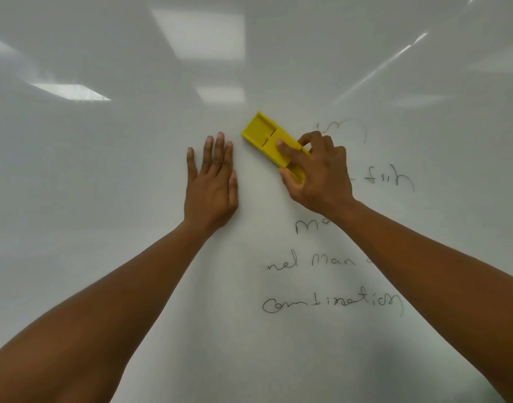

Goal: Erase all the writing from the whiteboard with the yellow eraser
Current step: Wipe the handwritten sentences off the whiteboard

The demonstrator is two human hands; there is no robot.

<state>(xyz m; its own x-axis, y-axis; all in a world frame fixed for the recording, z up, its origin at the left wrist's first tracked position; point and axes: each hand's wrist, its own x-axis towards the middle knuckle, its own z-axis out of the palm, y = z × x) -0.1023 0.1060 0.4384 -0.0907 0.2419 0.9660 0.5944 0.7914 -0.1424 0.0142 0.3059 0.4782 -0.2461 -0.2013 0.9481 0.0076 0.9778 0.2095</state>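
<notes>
writing (332, 305): black scrawl, below and right of eraser, some hidden by right forearm
left hand (211, 187): flat on board (104, 199), fingers straight, holds nothing, just left of eraser
right hand (319, 175): gripping eraser's lower end, forefinger on top
eraser (271, 139): yellow, tilted, pressed on board, upper end free
reflections: ceiling lights above eraser

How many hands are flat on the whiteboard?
1: the left hand lies flat on the whiteboard, left of the yellow eraser; the right hand grips that eraser.
</notes>
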